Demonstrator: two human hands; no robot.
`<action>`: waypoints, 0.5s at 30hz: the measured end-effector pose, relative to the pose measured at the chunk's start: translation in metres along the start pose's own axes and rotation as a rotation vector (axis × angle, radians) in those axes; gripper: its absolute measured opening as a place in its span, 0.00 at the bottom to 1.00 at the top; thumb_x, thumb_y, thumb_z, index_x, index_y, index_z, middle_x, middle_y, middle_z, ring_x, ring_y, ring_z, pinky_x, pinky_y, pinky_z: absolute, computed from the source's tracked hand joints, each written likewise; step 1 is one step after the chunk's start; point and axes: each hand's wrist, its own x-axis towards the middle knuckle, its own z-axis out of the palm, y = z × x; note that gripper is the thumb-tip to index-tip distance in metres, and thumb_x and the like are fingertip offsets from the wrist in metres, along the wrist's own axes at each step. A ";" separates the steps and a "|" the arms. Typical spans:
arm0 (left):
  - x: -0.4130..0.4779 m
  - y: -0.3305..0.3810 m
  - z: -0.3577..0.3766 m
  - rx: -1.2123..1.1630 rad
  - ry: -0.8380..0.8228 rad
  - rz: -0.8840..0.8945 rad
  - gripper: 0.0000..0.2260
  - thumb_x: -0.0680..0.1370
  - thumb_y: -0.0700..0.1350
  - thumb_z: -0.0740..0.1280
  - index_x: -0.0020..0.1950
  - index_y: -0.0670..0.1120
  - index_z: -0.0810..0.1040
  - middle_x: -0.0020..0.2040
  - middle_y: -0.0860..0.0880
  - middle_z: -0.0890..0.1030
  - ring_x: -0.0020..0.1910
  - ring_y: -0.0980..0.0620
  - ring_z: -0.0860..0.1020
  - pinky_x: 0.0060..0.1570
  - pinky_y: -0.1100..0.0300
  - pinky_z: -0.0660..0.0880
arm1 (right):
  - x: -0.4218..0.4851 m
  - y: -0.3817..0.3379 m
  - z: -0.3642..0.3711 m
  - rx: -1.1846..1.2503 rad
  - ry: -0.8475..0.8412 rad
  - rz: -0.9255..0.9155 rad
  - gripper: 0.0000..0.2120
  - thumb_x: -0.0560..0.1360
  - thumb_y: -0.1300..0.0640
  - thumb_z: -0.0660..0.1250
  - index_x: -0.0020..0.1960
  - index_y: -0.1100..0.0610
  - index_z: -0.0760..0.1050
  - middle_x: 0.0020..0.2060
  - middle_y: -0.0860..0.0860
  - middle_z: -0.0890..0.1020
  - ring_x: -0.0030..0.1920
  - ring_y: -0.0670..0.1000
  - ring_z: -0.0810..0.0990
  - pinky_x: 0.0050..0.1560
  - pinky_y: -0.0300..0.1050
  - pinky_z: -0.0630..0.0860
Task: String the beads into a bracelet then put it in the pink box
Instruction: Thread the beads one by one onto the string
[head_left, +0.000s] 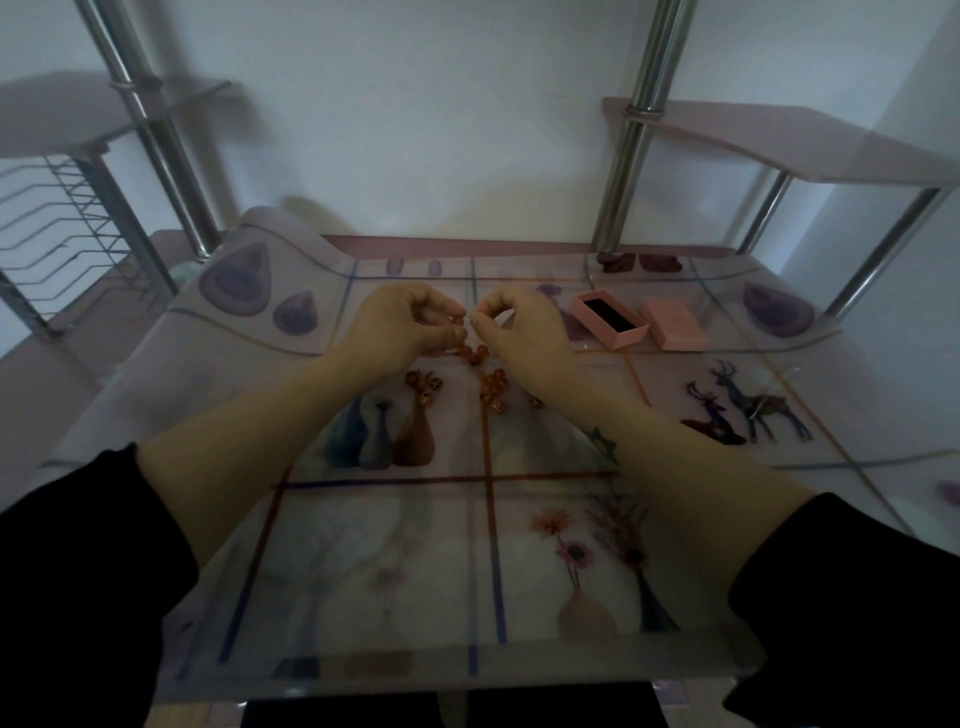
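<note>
Sleeves: black cloth sleeves (78, 571) are covering both arms at the near edge, and the forearms are reaching bare over the worktop.
Worktop (374, 525): a glossy, see-through sheet is lying over printed squares showing vases, flowers, trees and deer, with thin blue and brown lines running between them.
Beads (491, 385): small round orange-brown beads, shiny and patterned, are lying loose on the worktop under and between the wrists. A few more are sitting just below the fingertips; whether those are strung is too small to tell.
Left hand (400, 327): it is hovering over the beads with fingers curled and thumb pressing against forefinger. What it is pinching cannot be told.
Right hand (524, 327): it is curling the same way, its thumb and forefinger pinching a small pale thing (471, 320) where the two hands are meeting.
Pink box (631, 338): a rectangular card box is standing open with a dark lining, to the right of the right hand.
Lid (674, 322): a matching pink lid is lying flat just beside the box.
Frame: chrome poles (626, 156) are rising at the back, carrying a pale pink shelf (779, 145).
Wire rack (67, 228): thin metal rungs are hanging at far left.
Wall (415, 104): plain and white.
</note>
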 end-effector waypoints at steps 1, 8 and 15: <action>0.000 0.001 0.000 0.003 -0.001 -0.002 0.07 0.71 0.41 0.75 0.48 0.45 0.81 0.40 0.47 0.85 0.39 0.54 0.84 0.42 0.64 0.81 | 0.000 0.000 0.000 0.000 0.000 0.000 0.07 0.74 0.57 0.68 0.40 0.49 0.74 0.36 0.43 0.78 0.35 0.40 0.76 0.36 0.31 0.69; -0.003 0.002 -0.001 0.014 -0.001 -0.008 0.08 0.72 0.40 0.74 0.50 0.43 0.80 0.41 0.46 0.85 0.40 0.52 0.84 0.44 0.61 0.81 | -0.003 -0.003 -0.001 0.011 0.004 0.001 0.07 0.74 0.58 0.69 0.39 0.49 0.74 0.36 0.43 0.78 0.34 0.40 0.76 0.36 0.32 0.69; -0.003 0.002 -0.001 -0.002 -0.001 -0.010 0.07 0.72 0.40 0.74 0.48 0.45 0.80 0.41 0.45 0.85 0.40 0.52 0.84 0.43 0.61 0.81 | -0.004 -0.006 -0.003 -0.001 -0.010 0.001 0.05 0.75 0.58 0.68 0.41 0.52 0.75 0.37 0.43 0.78 0.35 0.40 0.75 0.37 0.32 0.70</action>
